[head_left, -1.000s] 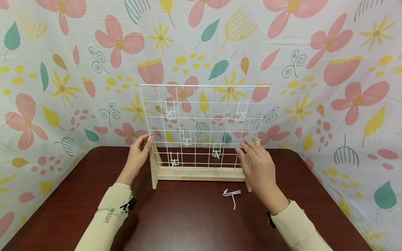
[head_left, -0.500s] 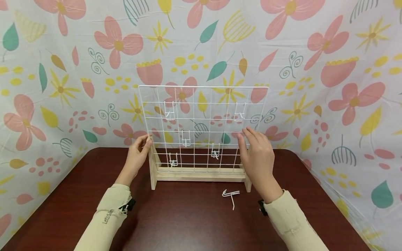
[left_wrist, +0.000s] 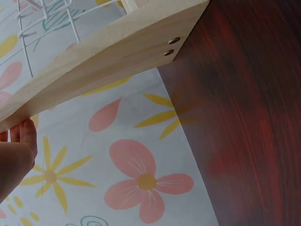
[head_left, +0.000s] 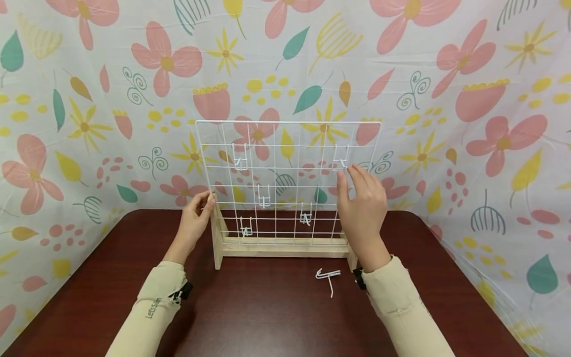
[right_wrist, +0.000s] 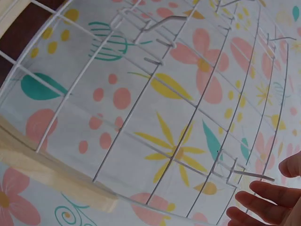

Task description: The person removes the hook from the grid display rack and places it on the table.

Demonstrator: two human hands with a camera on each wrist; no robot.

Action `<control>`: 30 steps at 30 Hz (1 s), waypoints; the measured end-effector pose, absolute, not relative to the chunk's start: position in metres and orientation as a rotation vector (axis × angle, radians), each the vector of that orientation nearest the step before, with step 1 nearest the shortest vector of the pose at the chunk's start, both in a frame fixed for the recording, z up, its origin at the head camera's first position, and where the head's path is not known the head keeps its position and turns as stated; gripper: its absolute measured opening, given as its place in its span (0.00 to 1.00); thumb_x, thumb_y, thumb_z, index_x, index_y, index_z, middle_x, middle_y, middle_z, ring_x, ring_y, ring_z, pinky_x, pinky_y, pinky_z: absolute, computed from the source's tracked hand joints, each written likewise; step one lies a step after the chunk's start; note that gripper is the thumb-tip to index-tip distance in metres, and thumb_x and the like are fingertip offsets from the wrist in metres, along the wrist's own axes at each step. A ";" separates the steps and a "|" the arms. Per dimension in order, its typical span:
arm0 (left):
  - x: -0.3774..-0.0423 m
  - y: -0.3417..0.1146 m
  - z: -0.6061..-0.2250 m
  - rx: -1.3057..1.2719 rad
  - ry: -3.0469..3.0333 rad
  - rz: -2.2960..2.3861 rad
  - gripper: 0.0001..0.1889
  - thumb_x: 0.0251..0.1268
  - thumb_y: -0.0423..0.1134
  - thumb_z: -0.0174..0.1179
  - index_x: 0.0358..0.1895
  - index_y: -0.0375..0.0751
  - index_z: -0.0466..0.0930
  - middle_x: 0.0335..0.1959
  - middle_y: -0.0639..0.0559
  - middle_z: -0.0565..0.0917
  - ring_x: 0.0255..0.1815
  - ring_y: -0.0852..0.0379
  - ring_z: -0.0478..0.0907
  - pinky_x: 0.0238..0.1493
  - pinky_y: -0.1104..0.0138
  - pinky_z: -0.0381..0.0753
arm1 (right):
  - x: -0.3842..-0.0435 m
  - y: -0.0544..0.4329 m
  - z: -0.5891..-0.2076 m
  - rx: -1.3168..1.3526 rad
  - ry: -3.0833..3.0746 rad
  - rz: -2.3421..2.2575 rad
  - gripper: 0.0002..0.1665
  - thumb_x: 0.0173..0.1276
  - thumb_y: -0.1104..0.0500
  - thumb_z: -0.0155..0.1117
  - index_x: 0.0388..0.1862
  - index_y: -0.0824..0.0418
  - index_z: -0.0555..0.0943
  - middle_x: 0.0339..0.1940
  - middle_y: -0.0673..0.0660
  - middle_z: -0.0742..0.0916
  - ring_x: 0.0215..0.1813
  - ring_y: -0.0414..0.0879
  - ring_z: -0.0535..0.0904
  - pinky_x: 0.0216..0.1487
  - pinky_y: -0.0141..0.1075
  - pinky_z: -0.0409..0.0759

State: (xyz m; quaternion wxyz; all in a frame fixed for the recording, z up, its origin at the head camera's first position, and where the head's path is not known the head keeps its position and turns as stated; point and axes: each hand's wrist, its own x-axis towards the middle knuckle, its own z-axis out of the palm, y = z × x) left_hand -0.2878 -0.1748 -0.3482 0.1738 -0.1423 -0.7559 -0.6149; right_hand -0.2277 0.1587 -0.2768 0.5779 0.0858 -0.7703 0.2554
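Observation:
A white wire grid panel [head_left: 285, 122] stands upright in a wooden stand [head_left: 285, 252]. At the stand's left upright, my left hand [head_left: 191, 220] pinches the top end between thumb and fingers; in the left wrist view its fingers [left_wrist: 29, 136] reach behind the wooden side piece [left_wrist: 108, 59]. My right hand [head_left: 363, 213] is raised before the grid's right side, fingers spread and holding nothing. Just above its fingertips hangs the upper right white wire hook [head_left: 341, 162]. The right wrist view has that hook's prong [right_wrist: 256, 176] between thumb and fingers, without a grip on it.
Several more white hooks hang on the grid, among them an upper left hook [head_left: 241, 162] and a lower left hook [head_left: 246, 231]. One loose hook [head_left: 329, 274] lies on the dark red table [head_left: 258, 307]. A flowered cloth [head_left: 285, 59] hangs behind.
My right hand has risen from the grid's lower right side toward the upper right hook, its fingers spreading. The left hand has kept its hold on the upright.

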 end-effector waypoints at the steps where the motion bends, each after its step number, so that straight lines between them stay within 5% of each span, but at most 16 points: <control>1: -0.291 -0.176 -0.351 -0.399 -2.144 -1.747 0.20 0.73 0.32 0.50 0.63 0.23 0.66 0.53 0.32 0.74 0.43 0.70 0.69 0.42 0.79 0.69 | -0.229 0.158 -0.276 0.196 -1.798 0.604 0.19 0.72 0.55 0.59 0.47 0.71 0.84 0.49 0.66 0.85 0.52 0.62 0.79 0.57 0.53 0.72; 30: -0.297 -0.177 -0.361 -0.394 -2.094 -1.748 0.20 0.73 0.35 0.51 0.62 0.26 0.69 0.53 0.32 0.75 0.43 0.67 0.70 0.42 0.80 0.69 | -0.246 0.153 -0.273 0.149 -1.818 0.633 0.14 0.71 0.62 0.58 0.48 0.71 0.83 0.49 0.63 0.86 0.52 0.61 0.79 0.60 0.51 0.71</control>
